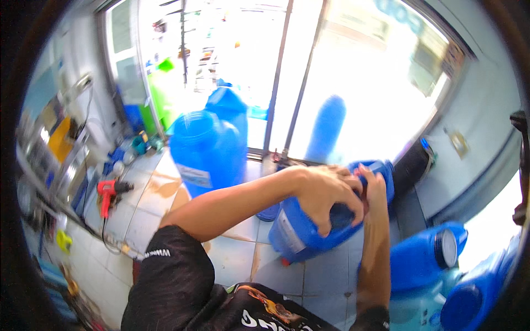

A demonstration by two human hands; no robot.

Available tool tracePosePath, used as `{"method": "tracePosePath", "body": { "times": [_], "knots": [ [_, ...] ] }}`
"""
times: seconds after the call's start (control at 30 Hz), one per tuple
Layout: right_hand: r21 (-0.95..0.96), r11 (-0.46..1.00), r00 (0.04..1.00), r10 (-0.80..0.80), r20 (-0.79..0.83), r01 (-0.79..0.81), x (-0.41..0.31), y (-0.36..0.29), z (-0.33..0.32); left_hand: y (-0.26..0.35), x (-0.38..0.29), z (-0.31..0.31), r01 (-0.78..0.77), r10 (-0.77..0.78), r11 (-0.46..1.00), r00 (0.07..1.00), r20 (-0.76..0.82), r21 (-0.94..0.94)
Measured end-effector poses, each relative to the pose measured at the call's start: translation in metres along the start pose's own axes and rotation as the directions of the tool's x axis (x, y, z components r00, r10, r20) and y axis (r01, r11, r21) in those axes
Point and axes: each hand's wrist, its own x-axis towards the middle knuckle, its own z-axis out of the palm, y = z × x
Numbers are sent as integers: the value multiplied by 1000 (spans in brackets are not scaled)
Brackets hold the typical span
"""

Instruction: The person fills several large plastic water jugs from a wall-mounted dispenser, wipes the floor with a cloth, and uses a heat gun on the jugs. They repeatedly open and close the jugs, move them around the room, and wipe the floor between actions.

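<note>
A blue plastic drum with a white label stands on the tiled floor before me, with a small red part low on its side. My left hand arches over its top, thumb and fingers spread around a dark blue round area; whether that is a cap or an opening is unclear. My right hand meets the left fingertips at the far side, fingers bent near another blue container part. Blur and overlap hide whether either hand grips anything.
Blue drums, the front one uncapped, stand by the glass sliding door. More blue drums stand at the right. A red heat gun with a cord lies left, beside a metal shelf. A black object leans near the wall.
</note>
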Motion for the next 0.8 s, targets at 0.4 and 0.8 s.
{"method": "tracePosePath", "body": {
  "times": [0.4, 0.8],
  "knots": [
    [527, 849, 997, -67, 35, 39, -247, 71, 264, 139, -299, -4, 816, -745, 564, 569, -349, 126],
    [353, 910, 801, -41, 597, -217, -266, 135, 469, 184, -518, -61, 812, -795, 580, 582, -172, 68]
  ]
}}
